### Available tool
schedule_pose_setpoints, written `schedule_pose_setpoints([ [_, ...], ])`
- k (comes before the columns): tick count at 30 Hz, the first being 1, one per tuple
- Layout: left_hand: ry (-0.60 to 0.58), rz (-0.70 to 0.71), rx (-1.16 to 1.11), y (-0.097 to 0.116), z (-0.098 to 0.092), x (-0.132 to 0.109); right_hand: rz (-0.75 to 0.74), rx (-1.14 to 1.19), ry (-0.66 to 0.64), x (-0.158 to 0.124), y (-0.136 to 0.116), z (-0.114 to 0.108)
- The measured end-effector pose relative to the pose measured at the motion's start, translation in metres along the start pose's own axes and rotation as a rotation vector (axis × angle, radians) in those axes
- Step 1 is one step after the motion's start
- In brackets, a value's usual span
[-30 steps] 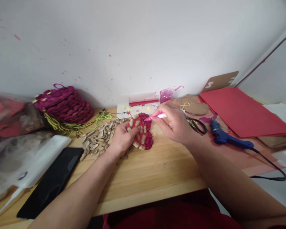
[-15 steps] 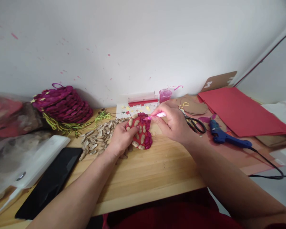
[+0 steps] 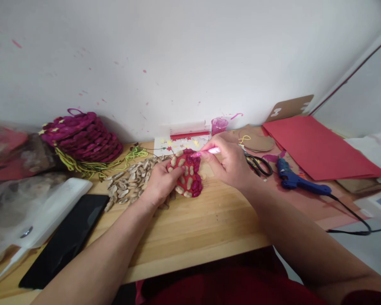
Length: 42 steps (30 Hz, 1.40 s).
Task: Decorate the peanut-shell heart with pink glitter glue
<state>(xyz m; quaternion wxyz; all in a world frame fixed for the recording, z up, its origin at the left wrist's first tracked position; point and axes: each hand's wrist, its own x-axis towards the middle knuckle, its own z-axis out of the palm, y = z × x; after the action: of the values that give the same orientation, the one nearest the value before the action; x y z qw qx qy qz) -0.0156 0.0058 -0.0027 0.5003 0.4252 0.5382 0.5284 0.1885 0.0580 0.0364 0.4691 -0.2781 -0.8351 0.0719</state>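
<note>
My left hand (image 3: 163,182) grips the left edge of a red disc (image 3: 186,185) covered with peanut shells, its thumb on top. Shells along the disc's right side are painted magenta; those on the left are bare. In my right hand (image 3: 231,163) is a paintbrush (image 3: 213,150) with a white handle, pinched between thumb and fingers. The pink-stained brush end touches or hovers just over the magenta shells near the disc's upper right; I cannot tell which. Beside and behind my left hand lies a pile of loose peanut shells (image 3: 131,180).
At the wall stand a plastic cup of magenta paint (image 3: 219,126) and a stack of magenta shell-covered discs (image 3: 85,137). Scissors (image 3: 258,164), a blue glue gun (image 3: 300,183) and red sheets (image 3: 320,146) lie right. A black phone (image 3: 66,239) and a white power strip (image 3: 59,212) lie left.
The brush tip has shifted very slightly over the magenta shells. Both hands keep their grips, and the whole view has moved a little.
</note>
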Motion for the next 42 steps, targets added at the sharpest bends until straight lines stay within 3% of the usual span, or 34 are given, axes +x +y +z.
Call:
schedule_pose_setpoints([
  [2,0.004,-0.025,-0.050,0.001,0.001,0.000,0.007,0.032,0.026,0.000,0.003,0.000],
  [7,0.023,-0.093,-0.165,0.005,0.005,0.001,0.050,0.067,-0.049,0.000,0.010,0.001],
  [19,0.027,-0.080,-0.103,0.002,0.003,0.002,0.119,0.115,-0.040,0.000,0.018,0.004],
  [28,0.015,-0.084,-0.104,0.004,0.004,0.001,0.023,0.025,-0.053,0.000,0.003,0.002],
  [34,0.011,-0.072,-0.091,0.004,0.004,0.000,-0.053,-0.036,-0.147,-0.001,-0.003,0.001],
  [42,0.018,-0.075,-0.098,0.002,0.003,0.001,-0.002,-0.001,-0.156,0.000,0.000,0.002],
])
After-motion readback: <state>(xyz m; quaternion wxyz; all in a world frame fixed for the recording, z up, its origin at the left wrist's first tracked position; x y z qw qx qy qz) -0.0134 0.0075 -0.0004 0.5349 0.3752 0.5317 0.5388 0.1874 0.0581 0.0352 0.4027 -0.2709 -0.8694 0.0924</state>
